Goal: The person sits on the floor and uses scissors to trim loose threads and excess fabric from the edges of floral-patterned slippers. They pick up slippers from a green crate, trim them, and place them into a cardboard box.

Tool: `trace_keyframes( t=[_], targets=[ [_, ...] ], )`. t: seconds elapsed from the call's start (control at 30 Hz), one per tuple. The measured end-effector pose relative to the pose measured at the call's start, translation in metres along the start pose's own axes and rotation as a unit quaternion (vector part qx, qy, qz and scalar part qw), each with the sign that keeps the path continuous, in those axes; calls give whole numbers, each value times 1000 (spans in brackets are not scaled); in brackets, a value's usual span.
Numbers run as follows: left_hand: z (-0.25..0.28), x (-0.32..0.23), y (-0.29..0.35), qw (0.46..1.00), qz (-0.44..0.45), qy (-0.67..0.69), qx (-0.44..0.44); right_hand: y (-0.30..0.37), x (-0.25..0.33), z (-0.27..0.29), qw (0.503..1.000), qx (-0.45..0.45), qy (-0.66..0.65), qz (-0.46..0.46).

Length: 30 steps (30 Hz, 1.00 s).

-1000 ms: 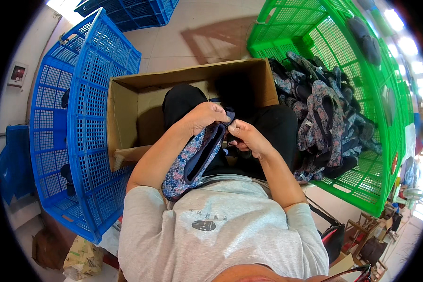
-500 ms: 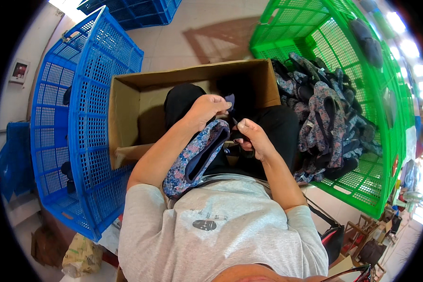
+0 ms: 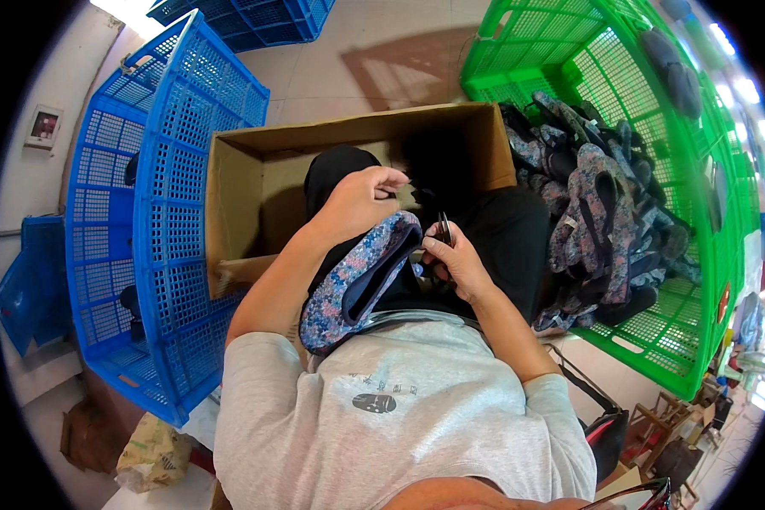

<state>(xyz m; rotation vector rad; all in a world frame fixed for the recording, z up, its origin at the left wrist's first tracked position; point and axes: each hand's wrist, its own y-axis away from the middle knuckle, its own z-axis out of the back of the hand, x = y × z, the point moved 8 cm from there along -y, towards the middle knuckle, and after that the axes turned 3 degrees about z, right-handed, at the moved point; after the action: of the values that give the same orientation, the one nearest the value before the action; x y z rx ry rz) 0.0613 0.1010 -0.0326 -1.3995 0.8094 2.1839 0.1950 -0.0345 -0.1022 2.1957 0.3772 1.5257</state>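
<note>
A blue and pink floral cloth shoe (image 3: 336, 293) with a dark lining lies tilted across my lap, its opening facing right. Above its upper end is my left hand (image 3: 367, 197), fingers loosely apart and nothing visible in them. My left forearm runs along the shoe's left side. Small dark scissors (image 3: 444, 224) are held in my right hand (image 3: 456, 259), blades pointing up, just right of the shoe. The handle end is mostly hidden by my fingers. Both hands are over my dark trousers, in front of an open cardboard box (image 3: 229, 191).
A tall blue plastic crate (image 3: 174, 238) stands at the left of the box. At the right, a green crate (image 3: 646, 336) holds a heap of floral cloth shoes (image 3: 599, 204). Another blue crate (image 3: 272, 25) is at the back, and a bag (image 3: 153, 455) sits low at the left.
My left hand has let go of a small dark scrap and its fingers have spread. My right hand has dropped slightly, and the scissor blades now point upward. The shoe stays on my lap.
</note>
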Motion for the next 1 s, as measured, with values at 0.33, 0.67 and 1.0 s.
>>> trace_keyframes(
  t=[0.33,0.67,1.0],
  targets=[
    [-39,-20,44,946,-115,-274,126,-2,6,-10,995,-11,95,-4],
    [-46,-11,39,940,-41,-329,79,-14,9,-21,978,-39,199,47],
    [-48,-18,32,886,-115,-444,-69,-39,9,-5,923,-81,337,170]
  ],
)
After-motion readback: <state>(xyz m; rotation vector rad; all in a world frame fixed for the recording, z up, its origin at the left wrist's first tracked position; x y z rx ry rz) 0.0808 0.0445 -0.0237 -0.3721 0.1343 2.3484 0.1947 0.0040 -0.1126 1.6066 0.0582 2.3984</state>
